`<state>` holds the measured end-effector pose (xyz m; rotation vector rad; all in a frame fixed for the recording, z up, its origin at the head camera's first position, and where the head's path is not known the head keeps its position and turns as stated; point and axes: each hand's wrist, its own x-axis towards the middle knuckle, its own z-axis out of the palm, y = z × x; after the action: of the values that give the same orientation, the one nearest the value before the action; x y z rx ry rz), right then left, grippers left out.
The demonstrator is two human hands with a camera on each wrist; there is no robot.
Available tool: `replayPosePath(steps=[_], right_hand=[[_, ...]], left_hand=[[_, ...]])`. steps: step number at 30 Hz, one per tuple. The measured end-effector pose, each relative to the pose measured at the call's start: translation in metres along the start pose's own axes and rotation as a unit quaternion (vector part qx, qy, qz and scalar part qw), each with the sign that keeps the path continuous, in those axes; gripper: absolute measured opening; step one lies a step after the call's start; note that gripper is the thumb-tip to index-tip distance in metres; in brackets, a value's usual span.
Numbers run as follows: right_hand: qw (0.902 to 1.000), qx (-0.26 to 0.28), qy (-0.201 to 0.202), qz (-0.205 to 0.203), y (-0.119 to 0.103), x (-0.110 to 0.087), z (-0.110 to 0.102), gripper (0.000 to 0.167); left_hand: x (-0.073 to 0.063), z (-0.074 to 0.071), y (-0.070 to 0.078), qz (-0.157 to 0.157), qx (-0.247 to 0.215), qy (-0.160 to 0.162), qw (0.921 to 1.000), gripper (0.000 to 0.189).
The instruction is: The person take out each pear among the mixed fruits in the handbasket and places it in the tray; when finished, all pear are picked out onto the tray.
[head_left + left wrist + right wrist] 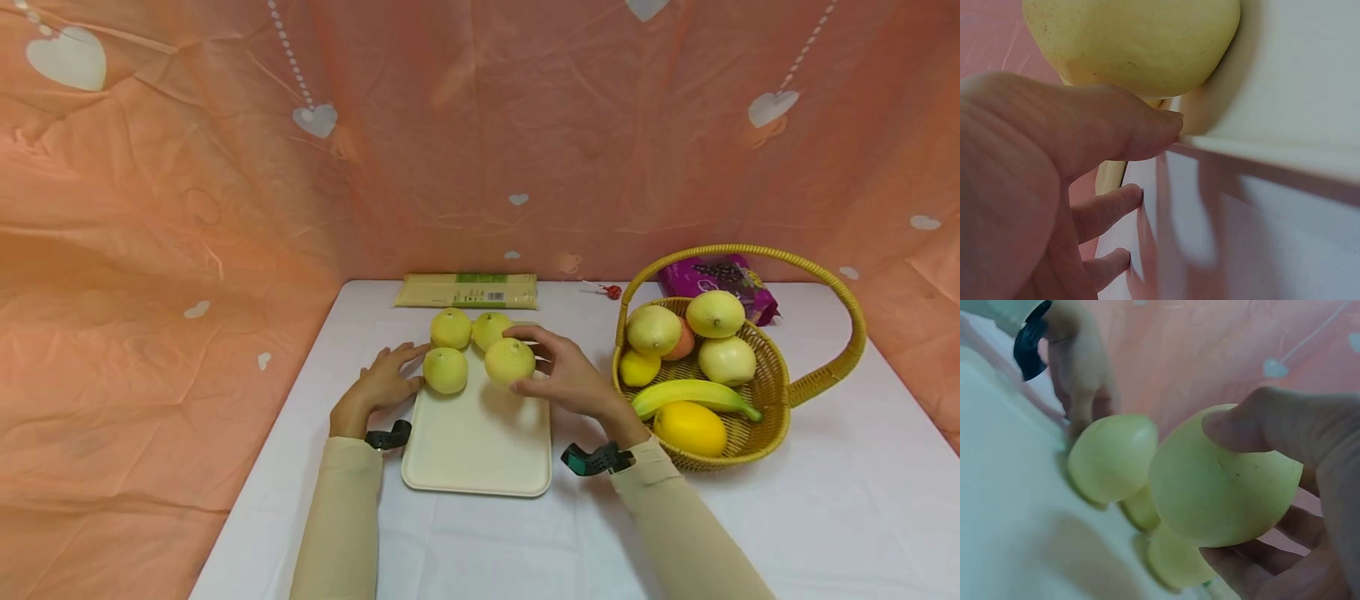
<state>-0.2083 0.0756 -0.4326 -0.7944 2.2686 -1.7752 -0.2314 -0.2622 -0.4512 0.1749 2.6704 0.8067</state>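
A cream tray (477, 450) lies on the white table with three round yellow-green pears on it: a near-left pear (446, 371), a back-left pear (451, 328) and a back-right pear (491, 330). My right hand (566, 371) holds a fourth pear (1222, 481) above the tray, thumb on one side and fingers on the other. My left hand (386, 383) is at the tray's left edge, fingers extended. Its thumb (1129, 122) is right at the tray rim, close beside the near-left pear (1135, 44).
To the right stands a yellow wicker basket (783, 367) with pears, a banana (697, 395), a lemon (640, 367) and a larger yellow fruit (690, 428). Behind lie a flat yellow package (465, 290), a lollipop (612, 292) and a purple bag (723, 279).
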Motion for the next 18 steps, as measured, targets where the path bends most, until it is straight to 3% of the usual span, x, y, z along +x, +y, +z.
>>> replayPosePath(steps=[13,18], right_hand=[[0.999,-0.001,0.017,0.04,0.031,0.01,0.02,0.072],[0.9993,-0.021,0.016,0.025,0.039,0.014,0.03,0.072]], left_hand=[[-0.001,-0.001,0.001,-0.002,0.005,-0.001,1.0,0.068],[0.001,0.0,0.0,-0.002,0.006,0.002,1.0,0.068]])
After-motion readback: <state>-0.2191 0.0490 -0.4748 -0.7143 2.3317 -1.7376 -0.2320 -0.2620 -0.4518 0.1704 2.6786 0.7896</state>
